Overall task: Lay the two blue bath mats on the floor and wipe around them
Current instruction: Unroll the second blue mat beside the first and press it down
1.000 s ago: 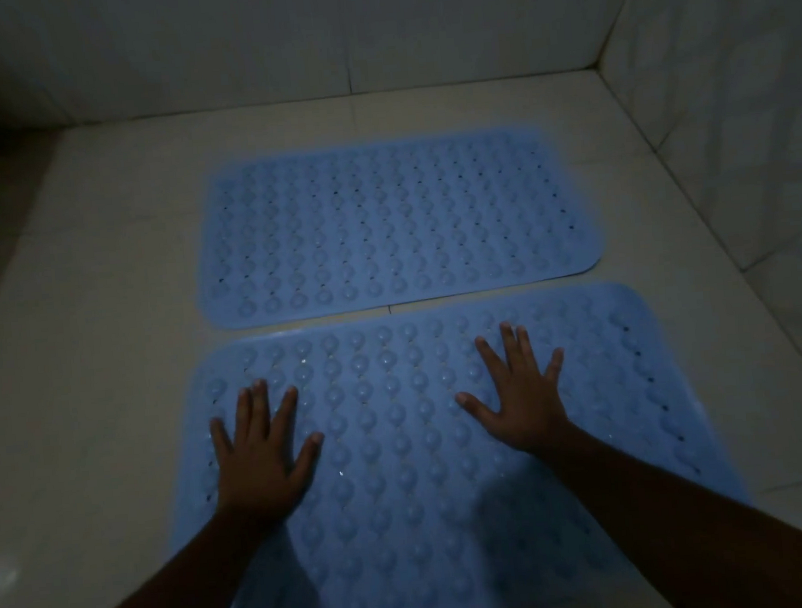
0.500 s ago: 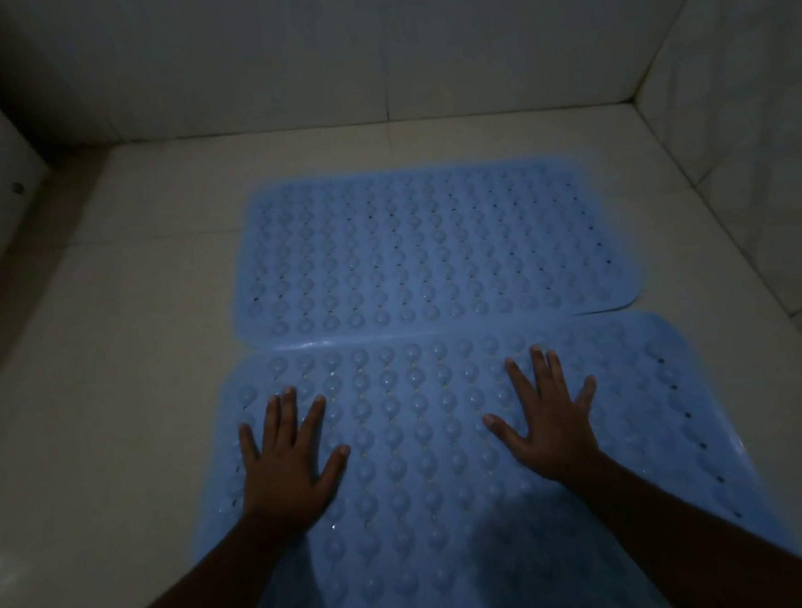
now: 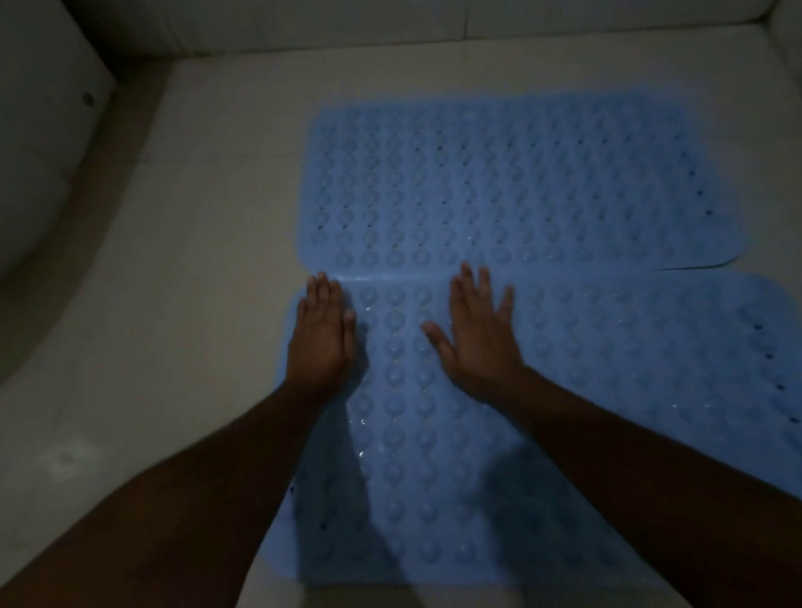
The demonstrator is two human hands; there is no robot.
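Note:
Two blue bath mats with rows of round bumps lie flat on the pale tiled floor, one behind the other. The far mat [image 3: 514, 179] touches or slightly overlaps the near mat [image 3: 635, 381] along their long edges. My left hand [image 3: 321, 334] rests flat, fingers together, on the near mat's far left corner. A little to its right, my right hand [image 3: 480, 331] presses flat on the same mat with fingers spread. Neither hand holds anything. My forearms cover part of the near mat.
A white curved fixture [image 3: 8, 157] stands at the left, with a darker strip of floor along its base. Tiled walls [image 3: 366, 4] close the back and the right side. Pale floor tiles [image 3: 186, 282] lie bare left of the mats.
Both hands have slid to the left and forward along the near mat, up to its far left corner. The view has swung left, so the mats now sit to the right.

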